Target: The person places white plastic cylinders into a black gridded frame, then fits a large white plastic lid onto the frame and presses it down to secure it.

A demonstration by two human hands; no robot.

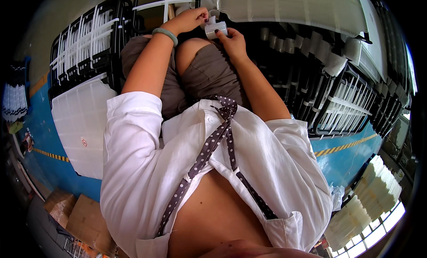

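In my right hand (233,43) is a small white cylinder (215,30), glossy like a roll or a short tube. The thumb lies on its near side and the other fingers curl behind it. My left hand (190,20), with a green bangle (165,35) at the wrist, is beside it on the left. Its fingers are bent together near a small white piece (212,20); what they pinch, if anything, I cannot make out. Just beyond my hands lie several more white cylindrical pieces (183,7), partly behind a white strip (165,4).
Black frames with white straps (86,38) are stacked at left, above a translucent white panel (82,124). A large pale panel (289,6) spans the far right, with wrapped dark frame ends (289,45) below it. Cardboard boxes (89,222) stand at lower left on blue flooring (86,187).
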